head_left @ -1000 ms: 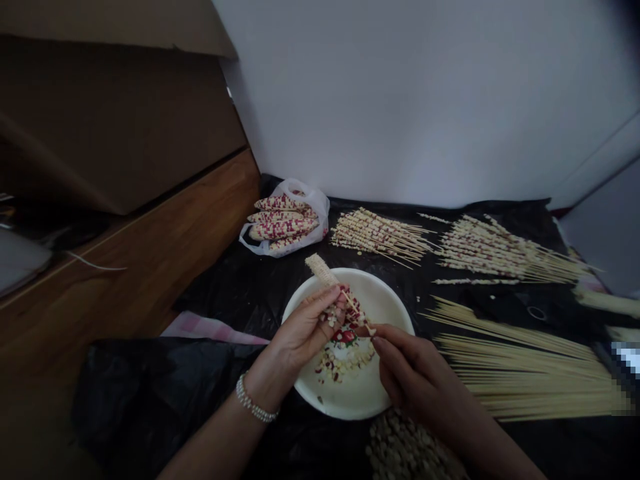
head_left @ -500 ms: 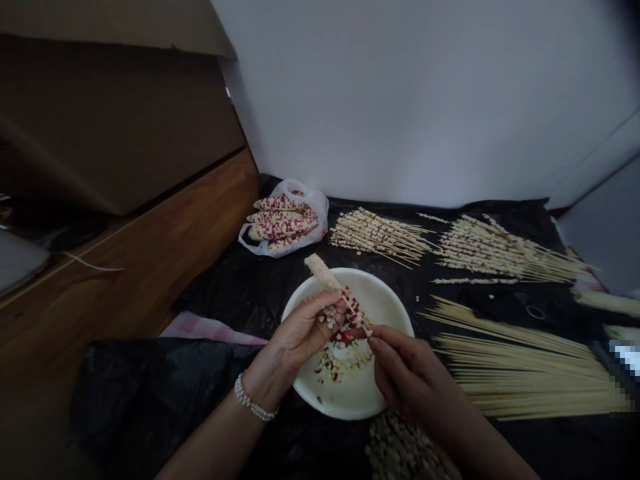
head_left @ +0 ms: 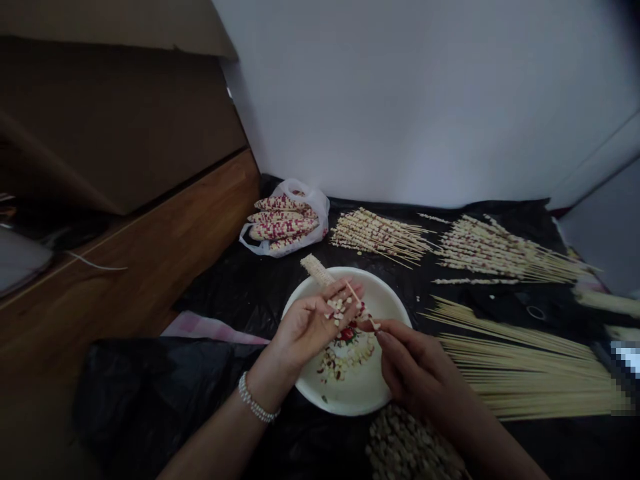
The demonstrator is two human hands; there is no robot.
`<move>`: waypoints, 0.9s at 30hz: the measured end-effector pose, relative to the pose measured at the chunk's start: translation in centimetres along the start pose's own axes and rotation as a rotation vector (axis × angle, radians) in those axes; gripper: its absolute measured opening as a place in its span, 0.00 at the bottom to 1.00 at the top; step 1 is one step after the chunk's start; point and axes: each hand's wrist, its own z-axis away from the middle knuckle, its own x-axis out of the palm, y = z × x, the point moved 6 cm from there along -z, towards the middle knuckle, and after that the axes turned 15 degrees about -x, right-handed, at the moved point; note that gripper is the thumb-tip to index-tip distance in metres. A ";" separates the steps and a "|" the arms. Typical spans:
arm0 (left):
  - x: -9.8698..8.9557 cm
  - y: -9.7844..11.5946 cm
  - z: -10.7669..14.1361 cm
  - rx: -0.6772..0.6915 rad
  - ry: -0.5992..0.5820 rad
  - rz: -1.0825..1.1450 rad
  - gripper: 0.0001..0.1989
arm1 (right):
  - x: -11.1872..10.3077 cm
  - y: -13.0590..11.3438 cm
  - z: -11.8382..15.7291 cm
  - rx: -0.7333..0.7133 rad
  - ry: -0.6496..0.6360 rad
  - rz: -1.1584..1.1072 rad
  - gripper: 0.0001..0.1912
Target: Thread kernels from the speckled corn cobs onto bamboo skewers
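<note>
My left hand point(head_left: 313, 327), with a beaded bracelet at the wrist, is turned palm up over a white bowl point(head_left: 395, 300). Loose corn kernels point(head_left: 339, 310) lie on its curled fingers, and a partly stripped corn cob point(head_left: 316, 268) sticks out behind them. My right hand point(head_left: 407, 353) pinches a thin skewer point(head_left: 353, 291) near a few threaded kernels; the skewer's bare tip points up at my left fingers. More loose kernels point(head_left: 345, 360) rest in the bottom of the bowl. How my left hand grips the cob is hidden.
Behind the bowl, a plastic bag point(head_left: 320, 200) holds whole cobs point(head_left: 280, 229). Kernel-threaded skewers point(head_left: 380, 233) lie in two piles, the second point(head_left: 480, 247) farther right. Bare skewers point(head_left: 525, 373) spread at the right on black plastic point(head_left: 225, 287). A cardboard box point(head_left: 125, 120) stands left.
My left hand has opened its fingers, showing the kernels on them. The cob has shifted slightly left behind the hand. My right hand has moved a little right with the skewer.
</note>
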 end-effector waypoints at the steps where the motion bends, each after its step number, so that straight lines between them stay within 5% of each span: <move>1: 0.2 0.2 0.1 0.005 -0.053 0.007 0.32 | 0.1 0.1 0.1 0.007 -0.029 0.005 0.18; 5: 0.4 0.8 0.3 0.063 -0.150 0.028 0.27 | 0.4 0.5 0.5 0.053 -0.107 -0.004 0.17; 12: 0.3 1.1 0.4 0.104 -0.130 0.029 0.31 | 1.2 0.2 0.5 0.052 -0.224 0.120 0.17; 21: 0.2 1.0 0.5 0.137 -0.093 -0.031 0.31 | 1.4 0.4 0.4 -0.068 -0.193 0.205 0.16; 27: 0.3 0.8 0.5 0.147 -0.053 -0.054 0.31 | 1.6 0.9 0.5 -0.003 -0.228 0.201 0.17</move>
